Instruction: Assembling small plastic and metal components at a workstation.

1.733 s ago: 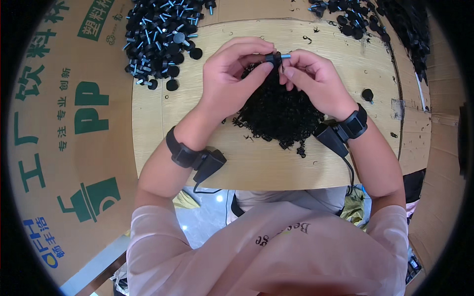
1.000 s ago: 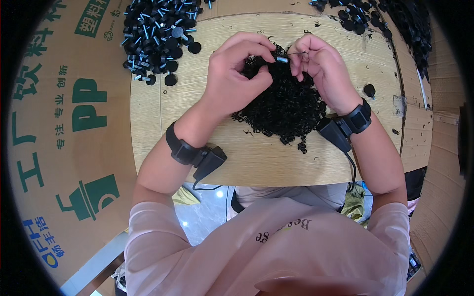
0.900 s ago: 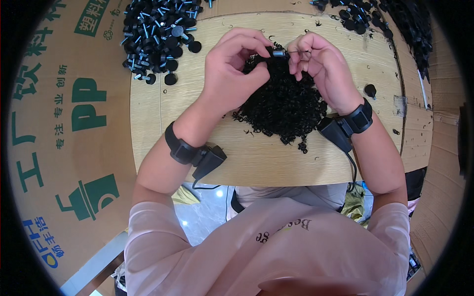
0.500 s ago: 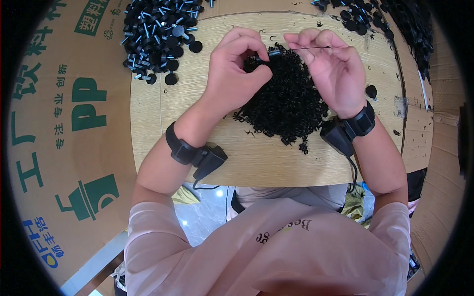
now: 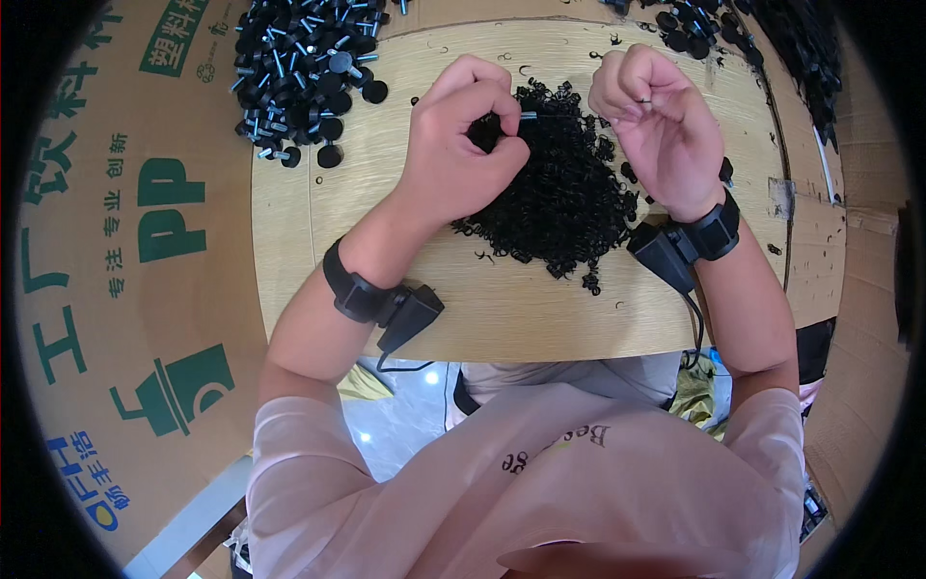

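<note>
While held above the pile: small black part with a silver stem, pinched in left hand, fingers curled tight around it.
Stem axis: roughly level, pointing toward right hand.
Right hand: loosely curled, thin black ring apparently at fingertips; hard to tell.
Gap: hands near, not touching.
Below: heap of black rings on wooden board.
Nearer hand to stem tip: right.

- A small black-headed screw with a silvery shank lies level, pinched over the wooden board's far middle.
- A tiny dark ring sits pinched near the board's far right.
- A heap of black rings covers the board's centre.
</note>
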Motion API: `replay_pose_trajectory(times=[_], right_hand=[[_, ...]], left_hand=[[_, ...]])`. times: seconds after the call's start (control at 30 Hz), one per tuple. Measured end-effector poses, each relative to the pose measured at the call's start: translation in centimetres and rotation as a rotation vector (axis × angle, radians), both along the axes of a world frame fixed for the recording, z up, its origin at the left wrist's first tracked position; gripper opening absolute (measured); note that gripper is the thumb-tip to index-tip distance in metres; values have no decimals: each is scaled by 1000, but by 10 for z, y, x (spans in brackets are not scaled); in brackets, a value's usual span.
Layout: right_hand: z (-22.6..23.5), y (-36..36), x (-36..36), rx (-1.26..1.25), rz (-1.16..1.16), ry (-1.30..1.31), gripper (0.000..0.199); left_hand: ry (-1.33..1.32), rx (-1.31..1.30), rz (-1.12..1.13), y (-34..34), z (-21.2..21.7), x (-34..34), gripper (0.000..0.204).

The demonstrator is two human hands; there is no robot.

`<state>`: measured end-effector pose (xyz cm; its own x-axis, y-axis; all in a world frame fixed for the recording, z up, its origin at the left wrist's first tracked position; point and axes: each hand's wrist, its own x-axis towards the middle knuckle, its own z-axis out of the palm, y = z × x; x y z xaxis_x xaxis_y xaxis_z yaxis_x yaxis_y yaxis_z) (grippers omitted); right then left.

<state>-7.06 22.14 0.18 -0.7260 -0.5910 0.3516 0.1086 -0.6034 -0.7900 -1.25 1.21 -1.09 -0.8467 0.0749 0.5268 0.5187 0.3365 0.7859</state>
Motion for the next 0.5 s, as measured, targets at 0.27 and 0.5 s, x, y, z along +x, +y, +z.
replay_pose_trajectory(times=[0.27,0.5], right_hand=[[17,-14,27,630,-453,835,17],[13,-18,30,775,-601,777,13]], left_hand=[[9,105,-155,3,0,3,21],[26,161,-146,4,-3,3,23]])
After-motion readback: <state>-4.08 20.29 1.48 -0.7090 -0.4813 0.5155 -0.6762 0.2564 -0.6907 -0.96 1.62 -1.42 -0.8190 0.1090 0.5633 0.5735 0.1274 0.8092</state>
